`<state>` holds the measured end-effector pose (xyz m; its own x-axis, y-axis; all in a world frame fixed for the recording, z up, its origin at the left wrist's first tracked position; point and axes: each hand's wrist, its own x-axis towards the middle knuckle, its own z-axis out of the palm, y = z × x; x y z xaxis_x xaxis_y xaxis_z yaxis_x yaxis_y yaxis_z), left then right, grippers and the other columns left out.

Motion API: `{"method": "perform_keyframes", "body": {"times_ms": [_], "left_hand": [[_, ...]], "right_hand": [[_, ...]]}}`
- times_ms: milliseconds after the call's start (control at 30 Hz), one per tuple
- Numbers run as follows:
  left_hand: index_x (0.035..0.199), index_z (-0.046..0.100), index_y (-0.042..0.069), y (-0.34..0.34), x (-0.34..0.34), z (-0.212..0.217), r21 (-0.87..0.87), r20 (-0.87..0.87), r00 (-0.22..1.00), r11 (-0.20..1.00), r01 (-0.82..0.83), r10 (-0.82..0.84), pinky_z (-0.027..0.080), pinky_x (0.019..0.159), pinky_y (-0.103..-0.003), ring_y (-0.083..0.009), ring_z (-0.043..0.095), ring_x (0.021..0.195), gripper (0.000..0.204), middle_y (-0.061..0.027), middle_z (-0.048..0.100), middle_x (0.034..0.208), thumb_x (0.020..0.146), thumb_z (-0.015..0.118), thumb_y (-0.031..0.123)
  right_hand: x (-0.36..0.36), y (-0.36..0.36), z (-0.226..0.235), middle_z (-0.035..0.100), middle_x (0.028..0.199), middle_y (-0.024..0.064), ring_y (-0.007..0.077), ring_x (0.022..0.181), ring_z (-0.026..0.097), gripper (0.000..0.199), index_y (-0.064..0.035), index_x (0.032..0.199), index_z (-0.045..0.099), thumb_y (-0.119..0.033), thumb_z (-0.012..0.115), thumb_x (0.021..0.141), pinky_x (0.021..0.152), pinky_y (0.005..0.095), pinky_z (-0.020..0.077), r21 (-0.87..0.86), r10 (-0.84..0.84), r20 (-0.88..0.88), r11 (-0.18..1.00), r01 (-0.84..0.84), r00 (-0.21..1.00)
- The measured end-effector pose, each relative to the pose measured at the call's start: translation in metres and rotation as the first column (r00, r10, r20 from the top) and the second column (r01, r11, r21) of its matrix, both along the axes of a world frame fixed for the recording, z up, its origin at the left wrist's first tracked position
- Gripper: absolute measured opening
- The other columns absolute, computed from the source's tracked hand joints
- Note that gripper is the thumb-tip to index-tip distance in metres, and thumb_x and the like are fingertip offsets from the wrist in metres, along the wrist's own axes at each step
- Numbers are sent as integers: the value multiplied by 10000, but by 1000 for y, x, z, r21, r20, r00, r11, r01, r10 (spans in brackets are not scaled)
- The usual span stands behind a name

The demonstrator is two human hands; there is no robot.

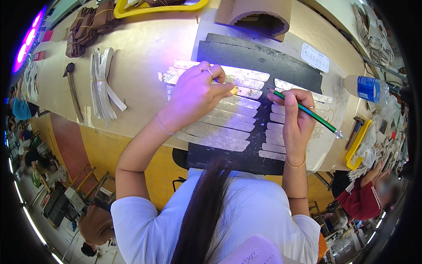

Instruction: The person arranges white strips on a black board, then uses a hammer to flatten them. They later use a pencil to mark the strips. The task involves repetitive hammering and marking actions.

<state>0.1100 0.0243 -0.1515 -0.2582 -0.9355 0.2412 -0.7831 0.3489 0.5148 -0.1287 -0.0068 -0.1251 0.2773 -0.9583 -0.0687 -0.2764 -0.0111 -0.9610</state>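
My left hand (195, 94) rests on a row of overlapping silver strips (220, 127) laid on a black mat (259, 57), and pinches a small yellowish piece (234, 90) between thumb and forefinger. Gripped in my right hand (296, 119) is a green pencil (314, 115), its tip pointing left at the strips near the small piece. A second column of silver strips (274, 132) lies under and beside my right hand.
A hammer (72, 90) and a bundle of silver strips (103, 83) lie to the left on the tan bench. A plastic bottle (365, 88), a white card (314, 57), a yellow tray (158, 8) and a curved cardboard form (259, 17) surround the mat. Another person in red (365, 198) sits lower right.
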Motion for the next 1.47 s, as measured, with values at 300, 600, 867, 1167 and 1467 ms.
{"method": "perform_keyframes", "body": {"times_ms": [300,600,867,1167,1467], "left_hand": [[858,749,166,1,-1,-1,6,-4,1000,1000,-14,14,450,647,-320,-180,524,763,115,11,546,805,755,764,214],[862,749,159,0,-1,0,14,-17,1000,1000,-6,6,452,651,-329,-190,526,765,113,2,549,814,758,752,203],[857,753,135,2,-2,-5,-35,-26,1000,999,-12,11,436,634,-332,-198,517,747,125,-9,547,809,747,764,194],[840,743,135,2,-1,-7,-40,2,1000,999,1,0,437,633,-332,-196,516,752,117,-8,539,820,751,760,210],[878,756,144,2,1,-7,-25,-15,1000,1000,12,-12,443,637,-343,-204,520,760,122,-11,548,827,785,748,223]], "right_hand": [[2,-1,2,602,939,91,247,927,698,186,18,1018,516,-168,517,1022,855,307,537,15,19,27,1000,-20,999],[40,-1,4,622,727,85,155,601,602,105,-34,913,598,-127,635,944,557,270,463,-142,145,-256,972,-186,956],[51,-1,-3,648,734,87,225,555,620,118,-52,856,598,-129,673,906,516,314,485,-244,135,-380,940,-240,915],[55,0,-1,659,739,86,253,561,629,126,-62,837,606,-143,681,896,495,318,477,-301,120,-470,910,-286,875],[45,-6,0,651,722,138,187,593,652,133,-57,881,620,-173,632,944,545,339,491,-97,109,-346,984,-151,932]]}}
